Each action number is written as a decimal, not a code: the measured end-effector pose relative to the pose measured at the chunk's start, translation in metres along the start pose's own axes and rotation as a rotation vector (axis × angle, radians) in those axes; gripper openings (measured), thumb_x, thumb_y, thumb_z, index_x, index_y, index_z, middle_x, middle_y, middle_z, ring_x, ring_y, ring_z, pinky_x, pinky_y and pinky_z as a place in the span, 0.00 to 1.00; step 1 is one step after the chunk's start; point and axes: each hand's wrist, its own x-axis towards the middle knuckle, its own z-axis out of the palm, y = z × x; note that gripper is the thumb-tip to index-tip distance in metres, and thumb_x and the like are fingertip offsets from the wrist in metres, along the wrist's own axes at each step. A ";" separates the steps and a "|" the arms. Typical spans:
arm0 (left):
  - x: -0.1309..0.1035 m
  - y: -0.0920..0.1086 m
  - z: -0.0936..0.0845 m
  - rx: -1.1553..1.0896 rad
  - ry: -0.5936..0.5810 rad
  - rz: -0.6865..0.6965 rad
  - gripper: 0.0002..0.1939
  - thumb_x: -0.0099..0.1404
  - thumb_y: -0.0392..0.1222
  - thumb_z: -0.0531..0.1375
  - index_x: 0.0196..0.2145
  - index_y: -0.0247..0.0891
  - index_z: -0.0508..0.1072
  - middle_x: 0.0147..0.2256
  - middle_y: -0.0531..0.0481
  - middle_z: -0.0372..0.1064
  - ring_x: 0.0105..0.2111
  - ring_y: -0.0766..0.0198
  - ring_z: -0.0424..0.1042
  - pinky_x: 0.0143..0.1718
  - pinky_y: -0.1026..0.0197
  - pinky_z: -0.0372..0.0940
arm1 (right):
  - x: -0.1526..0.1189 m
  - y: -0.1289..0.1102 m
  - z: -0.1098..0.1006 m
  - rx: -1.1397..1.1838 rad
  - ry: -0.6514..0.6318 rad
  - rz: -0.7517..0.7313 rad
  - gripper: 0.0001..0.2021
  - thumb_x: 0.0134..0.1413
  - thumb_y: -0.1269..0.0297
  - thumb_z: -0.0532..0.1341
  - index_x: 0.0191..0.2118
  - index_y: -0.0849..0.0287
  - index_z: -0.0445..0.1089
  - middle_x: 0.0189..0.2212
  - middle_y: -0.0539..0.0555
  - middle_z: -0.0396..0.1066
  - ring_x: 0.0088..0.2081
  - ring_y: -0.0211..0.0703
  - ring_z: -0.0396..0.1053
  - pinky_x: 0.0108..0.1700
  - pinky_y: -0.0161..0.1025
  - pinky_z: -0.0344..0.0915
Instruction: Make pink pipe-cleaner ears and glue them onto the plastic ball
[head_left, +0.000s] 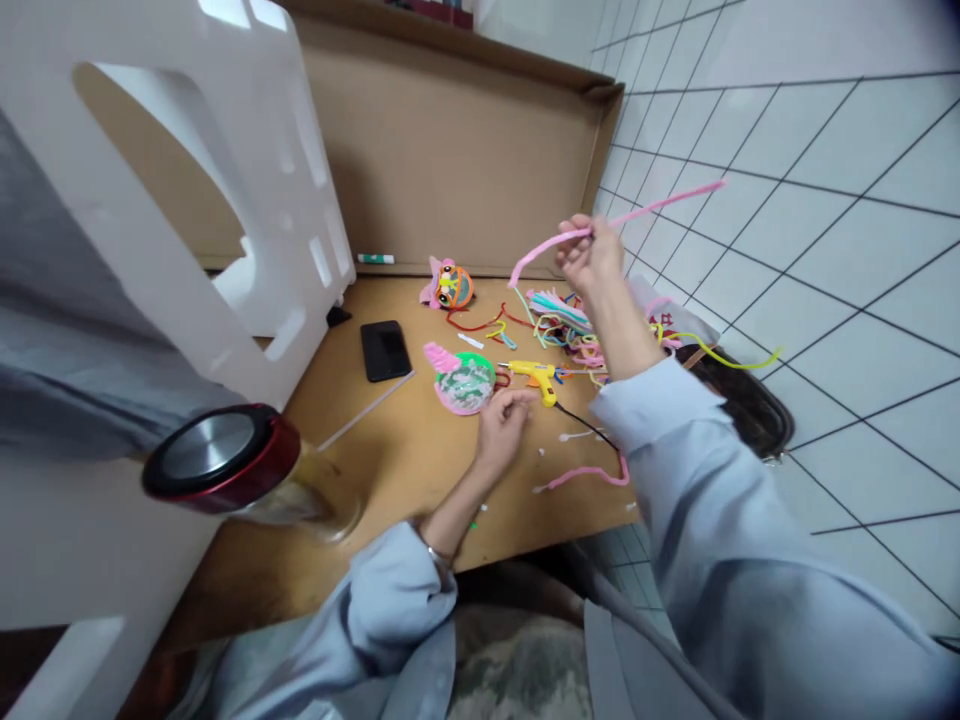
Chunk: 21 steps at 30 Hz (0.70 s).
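Observation:
Raised over the right side of the table, my right hand (596, 262) pinches a long pink pipe cleaner (547, 247), whose two ends stick out on either side. My left hand (504, 425) hovers low over the table, fingers loosely stretched to the right, with nothing visible in them. Just beyond it lies a round craft piece (466, 384) with a green and pink rim, whitish smears and a pink fuzzy ear shape. A yellow hot glue gun (531, 372) lies to the right of that hand. Colourful pipe cleaners (559, 318) are heaped below my right hand.
A black phone (385, 350), a red-lidded jar (225, 455) and a white plastic stool (300, 180) are on the left. A finished-looking animal craft (452, 287) and a marker (376, 259) sit by the cardboard wall (450, 140). A dark pouch (739, 400) lies at right.

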 end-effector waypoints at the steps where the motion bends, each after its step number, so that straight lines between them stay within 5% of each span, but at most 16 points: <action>1: -0.001 0.001 -0.004 -0.052 0.032 -0.004 0.07 0.62 0.39 0.61 0.36 0.34 0.77 0.29 0.51 0.72 0.26 0.68 0.70 0.31 0.65 0.66 | -0.023 0.007 0.014 0.054 -0.027 0.021 0.24 0.66 0.42 0.53 0.35 0.58 0.70 0.27 0.52 0.72 0.29 0.38 0.72 0.30 0.33 0.66; 5: -0.010 0.007 -0.025 -0.169 0.172 0.041 0.21 0.61 0.49 0.67 0.48 0.37 0.72 0.36 0.48 0.75 0.30 0.66 0.73 0.33 0.65 0.68 | -0.125 0.033 0.044 0.242 -0.022 0.141 0.24 0.60 0.39 0.59 0.29 0.56 0.70 0.18 0.46 0.62 0.20 0.33 0.60 0.24 0.32 0.58; 9: -0.024 0.013 -0.034 -0.132 0.167 0.093 0.32 0.59 0.55 0.69 0.57 0.39 0.69 0.38 0.48 0.75 0.33 0.65 0.73 0.36 0.63 0.69 | -0.197 0.057 0.039 0.307 0.028 0.216 0.21 0.53 0.41 0.66 0.27 0.56 0.72 0.14 0.42 0.53 0.17 0.32 0.51 0.21 0.33 0.51; 14: -0.031 0.014 -0.033 -0.105 0.155 0.113 0.28 0.66 0.63 0.60 0.50 0.36 0.75 0.31 0.48 0.76 0.29 0.65 0.73 0.34 0.63 0.67 | -0.232 0.075 0.015 0.182 -0.040 0.207 0.20 0.47 0.46 0.70 0.21 0.57 0.70 0.15 0.44 0.60 0.20 0.31 0.55 0.25 0.33 0.52; 21: -0.027 0.019 -0.045 -0.413 0.257 -0.016 0.21 0.64 0.60 0.64 0.34 0.36 0.74 0.30 0.48 0.77 0.24 0.70 0.72 0.29 0.67 0.67 | -0.245 0.080 -0.034 0.124 -0.017 0.312 0.22 0.41 0.45 0.73 0.17 0.58 0.68 0.15 0.46 0.64 0.19 0.32 0.60 0.24 0.32 0.57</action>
